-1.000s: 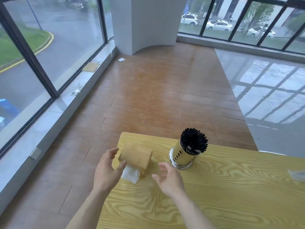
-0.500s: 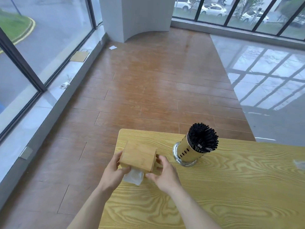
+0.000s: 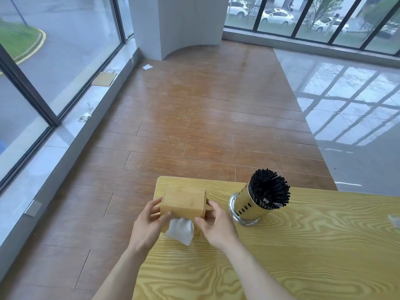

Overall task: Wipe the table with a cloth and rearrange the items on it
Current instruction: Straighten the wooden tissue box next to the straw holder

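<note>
A small bamboo tissue box sits at the far left corner of the light wooden table. A white tissue hangs out of its near face. My left hand grips the box's left side and my right hand grips its right side, thumbs on the near edge. To the right of the box stands a perforated metal holder packed with black straws, tilted towards the right. No cloth is visible.
A small clear scrap lies at the table's right edge. Beyond the table is wooden floor, with glass walls on the left and far side and a white pillar in the corner.
Both hands were apart from the tissue box a second ago; they have closed onto its two sides and now hold it. The view has tilted down slightly.
</note>
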Available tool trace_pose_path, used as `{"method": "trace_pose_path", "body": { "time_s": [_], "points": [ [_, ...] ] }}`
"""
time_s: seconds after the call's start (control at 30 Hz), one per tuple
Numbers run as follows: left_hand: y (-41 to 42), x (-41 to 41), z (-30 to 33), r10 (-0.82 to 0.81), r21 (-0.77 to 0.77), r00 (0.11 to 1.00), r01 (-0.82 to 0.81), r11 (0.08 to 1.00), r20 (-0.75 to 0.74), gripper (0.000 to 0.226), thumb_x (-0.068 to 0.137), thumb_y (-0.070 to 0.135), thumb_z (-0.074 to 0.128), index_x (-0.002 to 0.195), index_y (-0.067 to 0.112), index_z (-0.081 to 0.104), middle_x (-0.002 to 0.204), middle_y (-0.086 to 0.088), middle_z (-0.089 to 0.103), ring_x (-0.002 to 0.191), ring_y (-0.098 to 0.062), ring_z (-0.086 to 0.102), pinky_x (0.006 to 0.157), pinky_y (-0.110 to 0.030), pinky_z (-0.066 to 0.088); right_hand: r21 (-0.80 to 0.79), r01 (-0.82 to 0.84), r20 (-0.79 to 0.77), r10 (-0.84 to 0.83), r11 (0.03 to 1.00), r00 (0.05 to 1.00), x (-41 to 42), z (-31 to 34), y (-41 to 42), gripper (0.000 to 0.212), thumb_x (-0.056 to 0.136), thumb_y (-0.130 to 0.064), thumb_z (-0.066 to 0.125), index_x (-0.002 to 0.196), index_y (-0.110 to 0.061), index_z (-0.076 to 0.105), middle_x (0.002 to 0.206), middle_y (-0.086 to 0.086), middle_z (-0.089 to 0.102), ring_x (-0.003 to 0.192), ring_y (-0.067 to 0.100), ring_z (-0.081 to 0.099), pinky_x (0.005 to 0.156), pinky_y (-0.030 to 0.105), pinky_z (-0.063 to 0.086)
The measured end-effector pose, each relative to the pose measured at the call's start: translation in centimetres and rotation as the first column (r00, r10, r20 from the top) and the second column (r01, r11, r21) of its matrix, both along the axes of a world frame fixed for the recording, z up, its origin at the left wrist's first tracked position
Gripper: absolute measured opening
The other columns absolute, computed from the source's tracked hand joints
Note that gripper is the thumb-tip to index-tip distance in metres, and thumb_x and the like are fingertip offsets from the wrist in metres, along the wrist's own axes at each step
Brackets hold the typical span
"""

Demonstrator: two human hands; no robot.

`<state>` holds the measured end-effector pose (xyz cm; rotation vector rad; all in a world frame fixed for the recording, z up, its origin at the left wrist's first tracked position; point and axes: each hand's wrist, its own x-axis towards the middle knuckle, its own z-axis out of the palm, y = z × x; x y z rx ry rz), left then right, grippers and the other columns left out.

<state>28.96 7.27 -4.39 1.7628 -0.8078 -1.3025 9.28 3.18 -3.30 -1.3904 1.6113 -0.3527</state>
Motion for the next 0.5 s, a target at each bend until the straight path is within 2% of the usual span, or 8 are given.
{"method": "trace_pose_path", "body": {
  "time_s": [0.1,0.17,0.27,0.33,0.5],
  "points": [
    [-1.0,-0.1,0.4,0.076,-0.027,0.997,-0.075,0.997,0.02,0.052,0.071,0.052,0.071,0.122,0.045,0.059,0.111,0.01,0.07,0.103,-0.008,0.068,0.076,-0.027,0.051,-0.032,0.031,0.025,-0.031,0.999,0.999,0.4,0.2,-1.2,0.061,0.087,-0.036,0.077,0.141,-0.029,0.049,0.106,-0.016,0.071,0.096,0.002,0.068,0.083,0.023,0.053],
    [-1.7,-0.2,0.4,0.11,-0.044,0.994,-0.108,0.993,0.028,0.045,0.076,0.053,0.071,0.119,0.043,0.06,0.113,0.009,0.07,0.105,-0.011,0.068,0.078,-0.032,0.053,-0.037,0.075,0.053,-0.073,0.996,0.996,0.6,0.3,-1.8,0.054,0.087,-0.037,0.077,0.134,-0.027,0.051,0.104,-0.014,0.071,0.094,0.003,0.069,0.083,0.025,0.055],
    [-2.8,-0.3,0.3,0.129,-0.048,0.992,-0.128,0.991,0.017,0.028,0.091,0.037,0.069,0.118,0.037,0.059,0.114,0.009,0.067,0.1,-0.012,0.068,0.072,-0.03,0.052,-0.023,0.15,0.072,-0.148,0.988,0.986,1.0,0.0,-2.6,0.04,0.089,-0.036,0.075,0.119,-0.024,0.051,0.099,-0.009,0.072,0.09,0.01,0.071,0.086,0.035,0.058],
    [-3.4,-0.4,0.2,0.126,-0.041,0.992,-0.126,0.991,0.009,0.025,0.094,0.029,0.065,0.118,0.036,0.059,0.114,0.011,0.065,0.097,-0.011,0.067,0.069,-0.027,0.049,-0.007,0.183,0.089,-0.181,0.983,0.979,1.2,-0.2,-3.0,0.034,0.09,-0.037,0.074,0.112,-0.025,0.051,0.099,-0.006,0.072,0.09,0.013,0.071,0.086,0.038,0.058],
    [-4.2,-0.4,-0.7,0.108,-0.007,0.994,-0.108,0.994,0.011,0.035,0.096,0.021,0.059,0.124,0.043,0.058,0.118,0.012,0.061,0.101,-0.006,0.062,0.072,-0.023,0.045,0.01,0.194,0.109,-0.194,0.981,0.975,1.5,-0.8,-3.6,0.031,0.094,-0.029,0.07,0.12,-0.027,0.052,0.1,-0.007,0.072,0.09,0.011,0.07,0.083,0.033,0.057]
  ]
}}
